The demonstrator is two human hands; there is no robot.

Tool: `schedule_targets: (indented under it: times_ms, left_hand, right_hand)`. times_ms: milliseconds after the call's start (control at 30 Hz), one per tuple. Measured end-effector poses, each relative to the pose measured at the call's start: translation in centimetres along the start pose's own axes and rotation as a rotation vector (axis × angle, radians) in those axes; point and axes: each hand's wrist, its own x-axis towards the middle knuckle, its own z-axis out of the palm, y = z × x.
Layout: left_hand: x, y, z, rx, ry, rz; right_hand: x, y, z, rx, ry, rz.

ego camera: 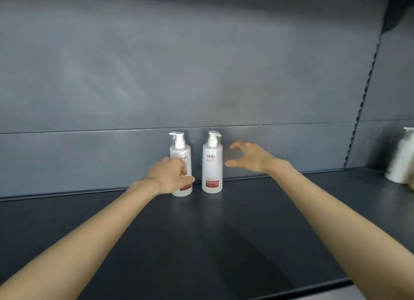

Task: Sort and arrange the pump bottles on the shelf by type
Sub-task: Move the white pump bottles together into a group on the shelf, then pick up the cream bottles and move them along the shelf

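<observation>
Seemingly, left hand grips the left pump bottle; right hand hovers spread beside the right pump bottle.

A shop aisle, by the look of it: dark metal gondola shelf, slotted upright at two o'clock, and identical labelled pump bottles against the back panel.

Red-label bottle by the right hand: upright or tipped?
Upright: the right bottle stands on its base on the shelf, pump on top. Right hand hovers open beside it; left hand grips the left bottle.
</observation>
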Motion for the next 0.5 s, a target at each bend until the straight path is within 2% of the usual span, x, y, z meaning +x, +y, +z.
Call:
schedule_targets:
  times_ms: [233,500]
  left_hand:
    - [0.2,8.3,-1.5,-0.052,0.021,0.295]
    - [-0.7,21.9,-0.5,-0.120,0.102,0.550]
  right_hand:
    - [-5.0,4.0,-6.4,-0.184,0.114,0.057]
    - [-13.8,11.5,-14.8,-0.303,0.223,0.191]
